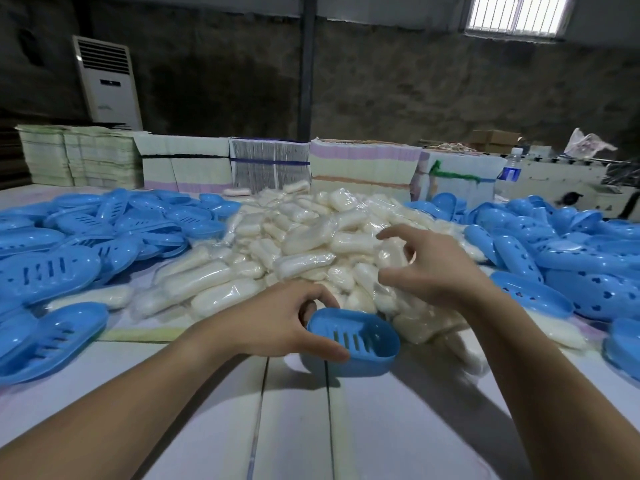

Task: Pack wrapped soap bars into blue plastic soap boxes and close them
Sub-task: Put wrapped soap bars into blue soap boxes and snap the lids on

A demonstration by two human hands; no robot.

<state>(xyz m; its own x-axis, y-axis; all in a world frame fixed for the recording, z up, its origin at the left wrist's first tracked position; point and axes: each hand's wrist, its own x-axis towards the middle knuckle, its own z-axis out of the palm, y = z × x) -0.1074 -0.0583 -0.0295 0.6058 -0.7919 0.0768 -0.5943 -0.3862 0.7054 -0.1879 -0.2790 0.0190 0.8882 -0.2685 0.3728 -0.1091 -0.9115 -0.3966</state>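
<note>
Left hand gripping blue slotted plastic soap-box half | right hand spreading wide over film-wrapped white soap bars | film likely slippery; gripping bar's long sides advisable

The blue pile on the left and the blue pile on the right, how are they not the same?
The left pile has long slot holes; the right pile has small heart-like holes. The left pieces look flat and shallow; the right ones look rounder and deeper. Both are the same blue plastic, heaped loose beside the soaps. The box gripped by the left hand has slots like the left pile.
</note>
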